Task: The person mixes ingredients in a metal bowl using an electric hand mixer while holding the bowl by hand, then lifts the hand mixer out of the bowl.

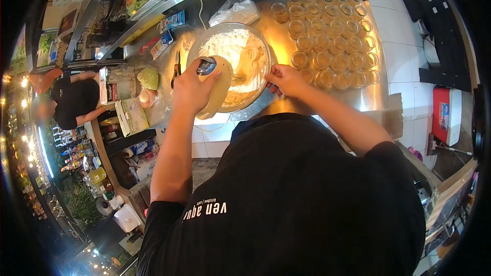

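Observation:
A large clear bowl stands on the steel counter in front of me, holding a thick, pale cream mixture. My left hand is wrapped round a cream-coloured hand mixer, held over the bowl's near left side. The mixer hides part of the bowl, and its beaters do not show clearly. My right hand is closed at the bowl's right rim, its fingertips gripping the edge. Below those fingers is a bluish, see-through surface that I cannot make out well.
Rows of small glass jars with a brownish layer fill the right counter. A plastic bag lies behind the bowl. Dark-handled scissors and packets lie left. Another person in black stands at far left.

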Demonstrator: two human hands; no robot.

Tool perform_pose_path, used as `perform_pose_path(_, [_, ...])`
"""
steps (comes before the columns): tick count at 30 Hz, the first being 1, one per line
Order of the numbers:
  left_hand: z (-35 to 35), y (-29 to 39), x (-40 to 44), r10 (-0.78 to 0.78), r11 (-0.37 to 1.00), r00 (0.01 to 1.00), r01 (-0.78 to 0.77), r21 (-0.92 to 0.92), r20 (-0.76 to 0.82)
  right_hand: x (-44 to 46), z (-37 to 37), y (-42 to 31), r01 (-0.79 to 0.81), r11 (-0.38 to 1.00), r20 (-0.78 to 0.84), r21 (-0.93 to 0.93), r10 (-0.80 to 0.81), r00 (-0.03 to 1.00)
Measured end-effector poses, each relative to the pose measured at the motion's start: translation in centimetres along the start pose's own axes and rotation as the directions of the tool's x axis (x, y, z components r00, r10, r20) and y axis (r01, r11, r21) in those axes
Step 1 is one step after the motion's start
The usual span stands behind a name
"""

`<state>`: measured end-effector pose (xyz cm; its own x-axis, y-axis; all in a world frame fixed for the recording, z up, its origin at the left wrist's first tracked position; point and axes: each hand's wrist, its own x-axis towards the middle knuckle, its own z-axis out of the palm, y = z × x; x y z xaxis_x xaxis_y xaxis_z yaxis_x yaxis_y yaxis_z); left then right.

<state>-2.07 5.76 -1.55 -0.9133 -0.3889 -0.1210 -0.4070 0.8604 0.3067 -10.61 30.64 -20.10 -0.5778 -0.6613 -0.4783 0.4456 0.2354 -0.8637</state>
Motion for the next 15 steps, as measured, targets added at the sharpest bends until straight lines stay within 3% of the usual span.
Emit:
perform_pose_path(5, [2.0, 1.8, 0.2, -0.021, 0.994, 0.994, 0.010, -0.109, -0.104, 0.4, -0.4, -0.1, 0.001, 0.999, -0.004, -0.039, -0.001, 1.000])
perform_pose_path(9, [1.3, 0.7, 0.5, -0.018, 0.990, 0.999, 0.012, -0.138, -0.042, 0.5, -0.7, -0.3, -0.008, 0.997, 0.012, -0.074, 0.009, 1.000])
perform_pose_path(11, [0.0, 0.7, 0.2, 0.040, 0.998, 0.997, -0.037, -0.058, 0.058, 0.7, -0.8, 0.2, -0.006, 0.998, 0.021, -0.066, 0.008, 1.000])
perform_pose_path(15, [1.1, 1.7, 0.3, 0.026, 0.995, 0.999, -0.028, -0.095, -0.025, 0.5, -0.7, 0.0, -0.012, 0.999, 0.017, -0.049, 0.013, 1.000])
